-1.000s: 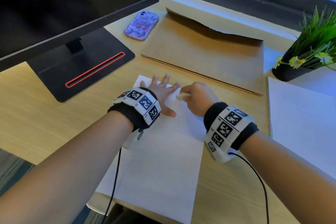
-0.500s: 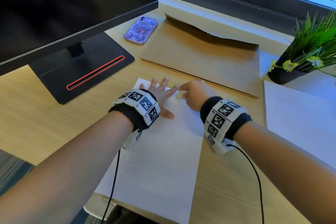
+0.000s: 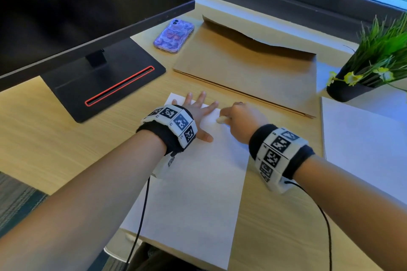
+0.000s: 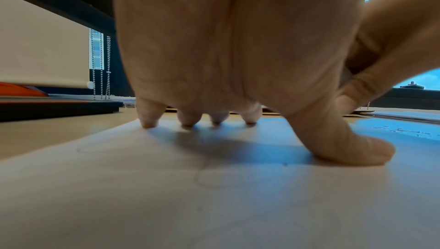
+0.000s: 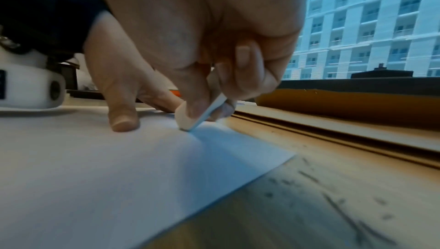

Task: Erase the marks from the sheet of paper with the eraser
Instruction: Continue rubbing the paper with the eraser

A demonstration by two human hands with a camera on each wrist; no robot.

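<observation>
— Both hands are on the sheet of paper [image 3: 193,187], and each has its own job. My left hand [image 3: 199,114] lies spread, fingers straight, tips and thumb pressing the sheet's far end, the end toward the brown envelope [image 3: 246,68].

— Why flat like that?

— To pin the sheet, I judge. Rubbing would otherwise drag or wrinkle it. My right hand [image 3: 242,121] pinches the eraser [image 5: 190,119] between thumb and curled fingers, and its lower corner touches the sheet near the far right corner, just beside the left index finger.

— So close to the other hand?

— I think so the paper is held tight right where the eraser rubs. The eraser is tilted, so an edge bites rather than the whole face.

— Any marks left?

— Faint pencil loops [image 4: 214,177] show in the left wrist view, on the sheet under and nearer than my left palm. So I judge the task only partly done. Dark crumbs [image 5: 345,206] lie on the desk [image 3: 55,138] beside the sheet's right edge.

— And the risk?

— The sheet's near end overhangs the desk, so a hard stroke could crease it.
</observation>
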